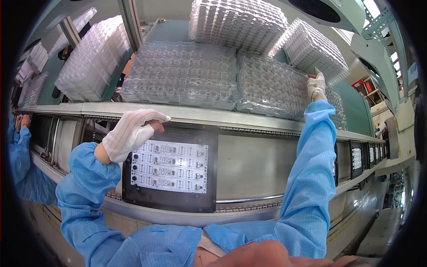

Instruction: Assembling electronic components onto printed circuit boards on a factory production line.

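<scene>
"Near the white four-strip circuit panel (170, 167) in its flat black carrier (171, 202), what's the white-gloved left hand (132, 133) doing?"

"Fingers loosely bent, nothing visible held. White-gloved right hand (316, 85) (far side) is at the clear plastic trays (275, 86); can't tell its grip."

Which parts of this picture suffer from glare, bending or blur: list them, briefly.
Head view: bright glare streaks the tall stack of clear trays; the white circuit boards look bright, though components can be made out; the metal rail bows with fisheye distortion; the co-worker's sleeve near the left rim looks soft; the corners are black.
</scene>
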The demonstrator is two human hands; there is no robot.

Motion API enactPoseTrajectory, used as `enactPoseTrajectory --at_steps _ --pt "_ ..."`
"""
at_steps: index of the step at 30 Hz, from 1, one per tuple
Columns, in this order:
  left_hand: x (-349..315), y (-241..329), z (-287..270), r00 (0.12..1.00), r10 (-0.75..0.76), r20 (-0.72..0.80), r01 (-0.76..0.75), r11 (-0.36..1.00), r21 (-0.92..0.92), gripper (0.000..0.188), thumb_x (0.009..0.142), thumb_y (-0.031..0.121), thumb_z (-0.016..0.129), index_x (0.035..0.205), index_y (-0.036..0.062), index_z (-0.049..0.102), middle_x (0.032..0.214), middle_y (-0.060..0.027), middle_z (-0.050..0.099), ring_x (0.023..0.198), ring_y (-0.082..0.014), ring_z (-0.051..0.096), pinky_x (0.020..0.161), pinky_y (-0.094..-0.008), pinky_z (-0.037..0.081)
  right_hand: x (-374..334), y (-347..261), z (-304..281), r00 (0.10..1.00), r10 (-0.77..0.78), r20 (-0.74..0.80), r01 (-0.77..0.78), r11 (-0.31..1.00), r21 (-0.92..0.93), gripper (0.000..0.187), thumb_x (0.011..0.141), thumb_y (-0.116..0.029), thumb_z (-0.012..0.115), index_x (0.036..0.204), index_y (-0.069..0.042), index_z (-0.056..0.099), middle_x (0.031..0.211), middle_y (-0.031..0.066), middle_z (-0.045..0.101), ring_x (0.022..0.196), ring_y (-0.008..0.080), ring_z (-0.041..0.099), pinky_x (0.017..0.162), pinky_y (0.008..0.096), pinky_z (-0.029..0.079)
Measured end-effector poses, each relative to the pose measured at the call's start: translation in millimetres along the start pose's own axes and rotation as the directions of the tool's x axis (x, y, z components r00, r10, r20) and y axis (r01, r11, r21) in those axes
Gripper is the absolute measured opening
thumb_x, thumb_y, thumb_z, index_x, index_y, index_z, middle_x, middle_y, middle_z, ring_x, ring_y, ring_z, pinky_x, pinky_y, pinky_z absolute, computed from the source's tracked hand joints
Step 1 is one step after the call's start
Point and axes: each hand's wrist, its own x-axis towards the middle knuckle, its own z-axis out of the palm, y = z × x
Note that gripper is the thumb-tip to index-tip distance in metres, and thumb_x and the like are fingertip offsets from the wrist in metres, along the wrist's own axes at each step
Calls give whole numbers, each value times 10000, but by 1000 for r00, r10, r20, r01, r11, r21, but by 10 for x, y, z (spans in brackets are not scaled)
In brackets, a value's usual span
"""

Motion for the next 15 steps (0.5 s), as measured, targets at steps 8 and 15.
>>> enactPoseTrajectory --at_steps 8,15 --pt "31 -82 78 997 52 54 -54 998 24 262 899 41 584 1132 -29 681 867 -141 715 717 -156 655 674 -302 539 79 159 -151 991 133 -17 -134 972 -195 616 842 -23 563 1451 -93 501 1150 122 697 929 201 652 812 309 517" --pt "-75 -112 72 997 48 61 -50 998 33 279 888 45 593 1136 -36 689 854 -147 713 709 -156 650 679 -305 542 -119 -188 -294 998 -55 -17 37 841 -540 542 819 -210 661 1326 -22 615 1253 236 663 1211 366 612 1031 390 468"
